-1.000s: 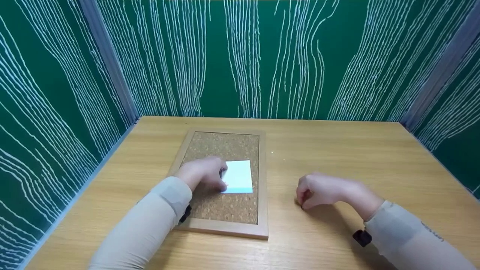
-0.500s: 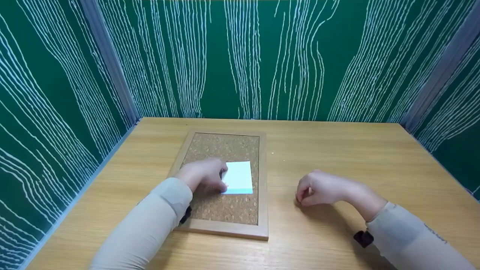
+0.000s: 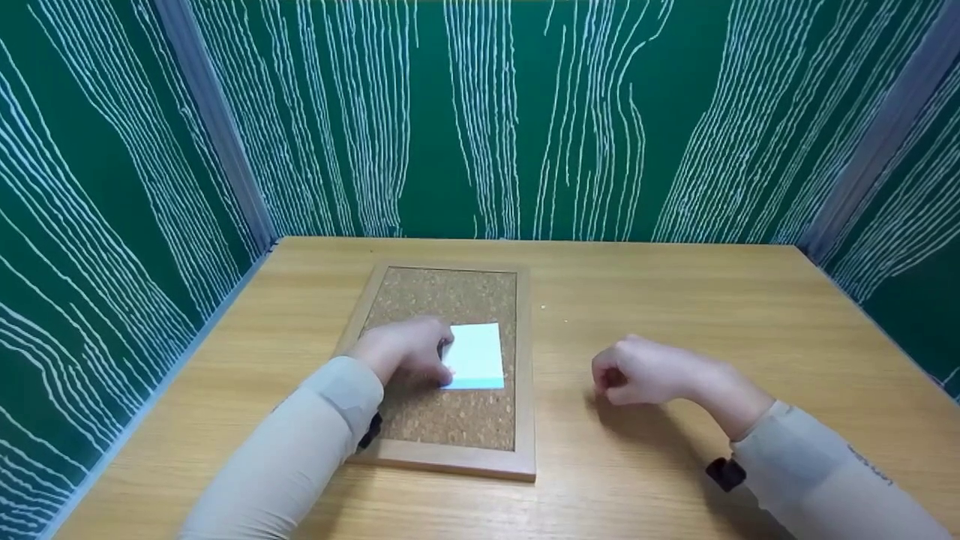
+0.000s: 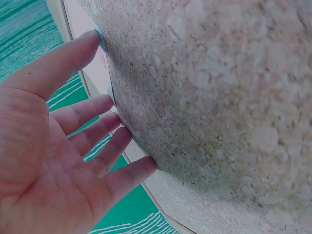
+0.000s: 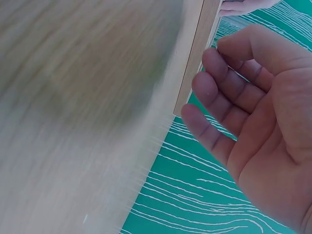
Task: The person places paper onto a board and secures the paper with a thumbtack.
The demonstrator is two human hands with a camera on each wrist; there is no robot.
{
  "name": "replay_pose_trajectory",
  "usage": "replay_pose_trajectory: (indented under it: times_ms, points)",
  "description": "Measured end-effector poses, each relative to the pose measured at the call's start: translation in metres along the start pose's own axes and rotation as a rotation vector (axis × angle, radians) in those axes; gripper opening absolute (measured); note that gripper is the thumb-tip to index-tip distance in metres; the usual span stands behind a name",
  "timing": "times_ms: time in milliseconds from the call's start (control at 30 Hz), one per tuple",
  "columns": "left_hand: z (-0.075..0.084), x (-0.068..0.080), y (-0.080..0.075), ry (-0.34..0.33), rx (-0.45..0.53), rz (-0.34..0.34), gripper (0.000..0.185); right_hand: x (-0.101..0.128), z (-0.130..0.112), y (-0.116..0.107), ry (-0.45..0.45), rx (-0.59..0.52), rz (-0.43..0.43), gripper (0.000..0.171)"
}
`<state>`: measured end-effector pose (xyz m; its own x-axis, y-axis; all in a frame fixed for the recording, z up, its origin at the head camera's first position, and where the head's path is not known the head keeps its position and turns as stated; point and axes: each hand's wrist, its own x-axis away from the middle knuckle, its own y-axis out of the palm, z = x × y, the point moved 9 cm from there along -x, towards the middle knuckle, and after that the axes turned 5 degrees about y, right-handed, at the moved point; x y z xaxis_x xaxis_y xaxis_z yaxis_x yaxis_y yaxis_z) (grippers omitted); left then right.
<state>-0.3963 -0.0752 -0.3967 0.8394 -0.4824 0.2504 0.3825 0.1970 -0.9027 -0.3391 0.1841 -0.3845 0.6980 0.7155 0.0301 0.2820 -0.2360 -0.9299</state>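
A wood-framed cork board (image 3: 450,296) lies flat on the table, with a pale blue-white note pad (image 3: 480,352) on its cork. My left hand (image 3: 405,345) lies on the cork with straight fingers. Its index fingertip (image 4: 92,36) touches the pad's left edge (image 4: 105,68), and the other fingers rest on the cork (image 4: 219,97). My right hand (image 3: 645,371) hovers just above the table to the right of the board, fingers bent. In the right wrist view the thumb tip of this hand (image 5: 253,112) meets the index fingertip; whether anything small is pinched there I cannot tell.
The wooden table (image 3: 712,300) is walled in by green panels with white lines (image 3: 525,112) on the left, back and right. Two tiny pale specks (image 3: 542,306) lie on the wood right of the board. The board's frame edge (image 5: 195,53) is close to my right hand.
My right hand has risen a little off the table, where its fingertips were pressed down a second ago. The left hand and the pad have not moved.
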Motion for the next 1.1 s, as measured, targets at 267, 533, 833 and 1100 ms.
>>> replay_pose_trajectory:
  times_ms: [267, 533, 833, 1100]
  points:
    - [-0.002, 0.002, 0.000, -0.029, 0.022, 0.002, 0.041, -0.003, 0.004, 0.004, 0.034, 0.033, -0.025, 0.014]
    - [-0.001, -0.001, 0.000, 0.005, -0.035, -0.008, 0.034, -0.005, 0.003, 0.008, 0.004, 0.065, -0.040, 0.015]
    - [-0.001, 0.002, 0.001, -0.028, 0.016, -0.009, 0.044, -0.009, 0.010, 0.017, 0.102, 0.089, -0.079, 0.017]
    - [-0.005, 0.004, 0.000, -0.055, 0.048, -0.005, 0.056, -0.010, 0.006, 0.018, 0.098, 0.065, -0.097, 0.013]
